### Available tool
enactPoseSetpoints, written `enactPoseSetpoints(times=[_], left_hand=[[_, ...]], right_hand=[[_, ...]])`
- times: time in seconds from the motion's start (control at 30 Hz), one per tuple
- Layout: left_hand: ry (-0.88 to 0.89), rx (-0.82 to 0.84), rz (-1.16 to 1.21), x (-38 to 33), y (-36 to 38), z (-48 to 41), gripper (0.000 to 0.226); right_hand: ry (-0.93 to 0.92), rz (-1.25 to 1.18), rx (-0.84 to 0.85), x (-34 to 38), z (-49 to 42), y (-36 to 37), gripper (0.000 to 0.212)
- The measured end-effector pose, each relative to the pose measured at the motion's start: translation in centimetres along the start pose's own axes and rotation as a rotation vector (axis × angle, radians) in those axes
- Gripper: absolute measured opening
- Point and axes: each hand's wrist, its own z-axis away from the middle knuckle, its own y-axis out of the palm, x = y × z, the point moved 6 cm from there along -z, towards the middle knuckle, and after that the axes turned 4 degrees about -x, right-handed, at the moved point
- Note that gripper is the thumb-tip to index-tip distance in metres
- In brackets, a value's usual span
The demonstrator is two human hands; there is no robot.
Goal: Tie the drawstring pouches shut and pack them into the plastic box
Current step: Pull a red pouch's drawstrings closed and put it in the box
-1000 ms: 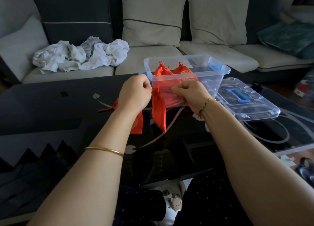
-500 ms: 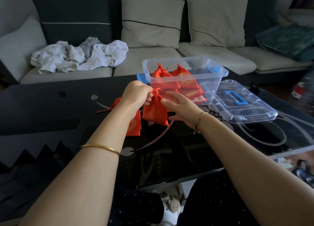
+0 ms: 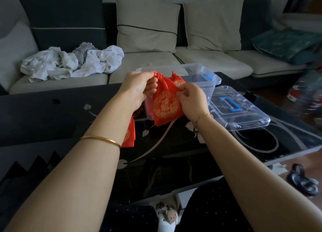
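Observation:
A red drawstring pouch (image 3: 164, 106) with a gold round pattern hangs in the air in front of the clear plastic box (image 3: 211, 79). My left hand (image 3: 139, 87) pinches its gathered top and cord. My right hand (image 3: 191, 99) grips its right side. Another red pouch (image 3: 177, 80) shows inside the box behind it. On the dark table, under my left forearm, lies one more red pouch (image 3: 129, 136), partly hidden.
The box's clear lid (image 3: 238, 109) with a blue handle lies on the black glass table (image 3: 43, 116) right of the box. A sofa with cushions and a heap of white cloth (image 3: 73, 61) stands behind. Dark objects (image 3: 303, 181) lie on the floor at right.
Both hands have lifted the pouch up and toward the box. The pouch has turned so its gold pattern faces me, and my right hand has closed on its side.

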Motion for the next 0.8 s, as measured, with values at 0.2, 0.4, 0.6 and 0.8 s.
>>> enactPoseSetpoints(times=[0.2, 0.4, 0.6, 0.8], left_hand=[[0.152, -0.101, -0.204, -3.7, 1.1, -3.7, 0.02], [0.29, -0.168, -0.61, -3.0, -0.7, -7.2, 0.02], [0.301, -0.23, -0.675, -1.3, -3.0, -9.0, 0.016], [0.268, -0.452, -0.716, 0.4, -7.1, -7.2, 0.025]], right_hand=[[0.007, 0.023, -0.083, 3.0, -7.9, -1.5, 0.018], [0.172, 0.196, 0.211, 2.6, -13.3, 4.4, 0.012], [0.114, 0.531, 0.373, 0.6, -12.8, 8.2, 0.023], [0.0, 0.457, 0.25, 3.4, -11.2, 6.0, 0.014]])
